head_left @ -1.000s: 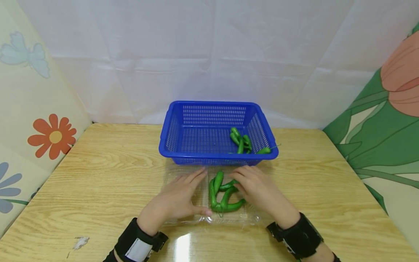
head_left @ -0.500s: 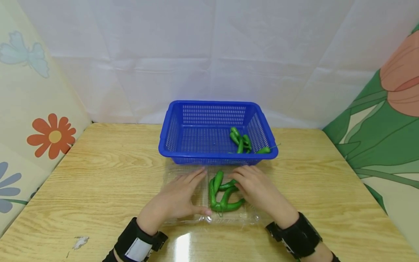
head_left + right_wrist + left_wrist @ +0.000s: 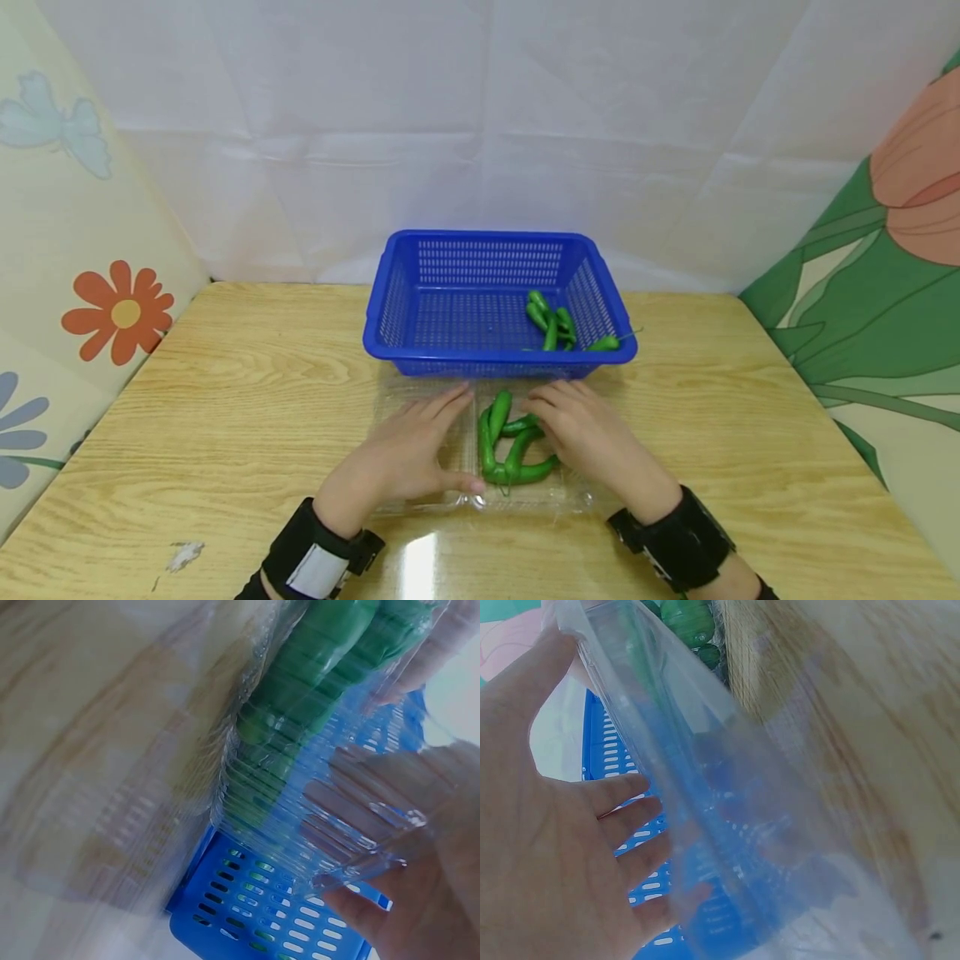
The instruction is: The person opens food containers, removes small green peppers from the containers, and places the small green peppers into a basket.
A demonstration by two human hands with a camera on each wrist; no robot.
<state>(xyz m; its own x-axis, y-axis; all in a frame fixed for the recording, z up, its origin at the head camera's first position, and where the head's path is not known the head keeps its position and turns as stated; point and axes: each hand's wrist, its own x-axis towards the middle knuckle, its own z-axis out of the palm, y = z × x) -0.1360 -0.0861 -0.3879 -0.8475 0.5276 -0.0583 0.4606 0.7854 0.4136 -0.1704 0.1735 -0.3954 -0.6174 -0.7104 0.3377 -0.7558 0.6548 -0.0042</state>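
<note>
Green peppers [image 3: 514,474] lie in the right half of a clear container [image 3: 532,499], between the hands. Left hand [image 3: 408,454] over the other half, thumb and fingers spread wide. Right hand [image 3: 592,433] just beside the peppers, fingers bent; cannot tell whether it grips anything. Blue basket [image 3: 491,357] beyond, on the worktop [image 3: 247,392].
</note>
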